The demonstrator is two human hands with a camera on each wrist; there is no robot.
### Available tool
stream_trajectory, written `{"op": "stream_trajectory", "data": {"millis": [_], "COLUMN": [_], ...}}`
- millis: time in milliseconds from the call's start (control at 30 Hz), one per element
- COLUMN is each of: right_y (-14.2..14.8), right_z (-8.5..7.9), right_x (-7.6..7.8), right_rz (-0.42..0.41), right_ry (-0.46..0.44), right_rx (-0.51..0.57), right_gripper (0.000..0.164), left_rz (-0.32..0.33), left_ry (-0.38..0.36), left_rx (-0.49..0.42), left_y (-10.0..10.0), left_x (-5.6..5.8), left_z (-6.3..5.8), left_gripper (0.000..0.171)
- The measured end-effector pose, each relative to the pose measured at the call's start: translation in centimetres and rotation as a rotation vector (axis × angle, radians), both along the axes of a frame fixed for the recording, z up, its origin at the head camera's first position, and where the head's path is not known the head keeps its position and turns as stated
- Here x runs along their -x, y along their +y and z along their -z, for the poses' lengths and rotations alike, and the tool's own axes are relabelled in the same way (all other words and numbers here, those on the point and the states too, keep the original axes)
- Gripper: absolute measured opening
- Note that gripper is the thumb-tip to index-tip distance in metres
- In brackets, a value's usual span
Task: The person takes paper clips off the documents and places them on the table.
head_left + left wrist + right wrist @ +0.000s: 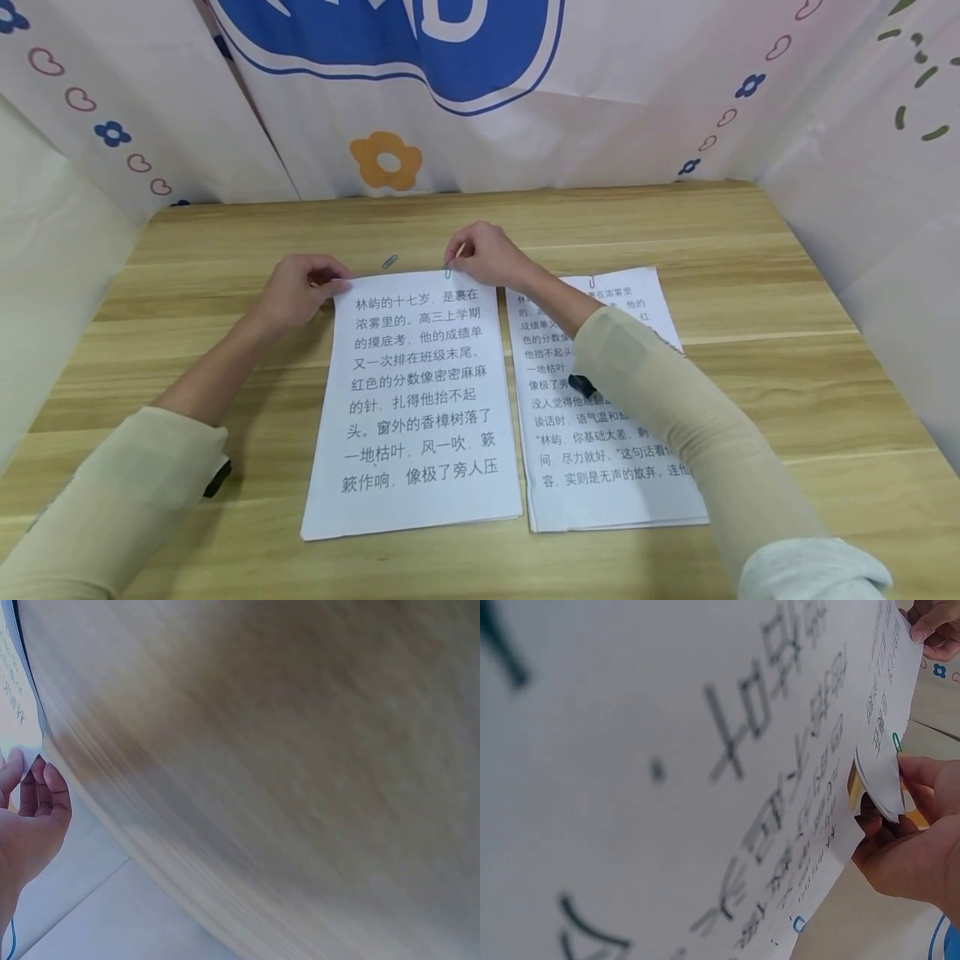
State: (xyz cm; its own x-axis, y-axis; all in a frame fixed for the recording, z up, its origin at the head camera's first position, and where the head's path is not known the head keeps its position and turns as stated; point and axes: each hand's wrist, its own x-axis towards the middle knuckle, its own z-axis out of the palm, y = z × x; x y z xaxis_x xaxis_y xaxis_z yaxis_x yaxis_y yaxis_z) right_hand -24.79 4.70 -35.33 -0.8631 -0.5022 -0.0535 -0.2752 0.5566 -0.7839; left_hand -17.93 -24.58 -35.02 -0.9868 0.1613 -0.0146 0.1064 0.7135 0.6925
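A stack of printed sheets [420, 392] lies on the table in the head view, with a green paper clip [447, 272] on its top edge. My left hand [300, 287] pinches the stack's top left corner between thumb and fingers; the left wrist view shows the thumb over the paper. On the top edge, toward the right corner, my right hand [487, 254] grips the sheets right beside the green clip. In the right wrist view its thumb [919, 769] is on the printed face, the other fingers behind, and the layered edges bend slightly.
A second printed stack [555, 492] lies close on the right, partly under my right forearm, with a reddish clip [591, 282] at its top. A loose paper clip [390, 261] lies behind the left stack. A printed cloth [600, 133] hangs behind the wooden table [750, 275].
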Motion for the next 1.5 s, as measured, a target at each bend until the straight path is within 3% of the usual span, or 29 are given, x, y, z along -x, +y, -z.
{"op": "stream_trajectory", "data": {"millis": [933,1500], "right_y": [-0.01,-0.08], "right_z": [-0.22,-0.22], "right_x": [-0.36,-0.15], "right_rz": [0.017,0.036], "right_ry": [-0.021,-0.031], "right_rx": [0.020,0.028], "right_gripper": [0.010,0.008], "left_rz": [-0.026,-0.001], "left_ry": [-0.020,-0.021], "left_rx": [-0.010,-0.023], "left_y": [0.02,-0.21], "left_x": [-0.14,-0.09], "left_z": [-0.15,-0.04], "left_gripper": [0.015,0.016]}}
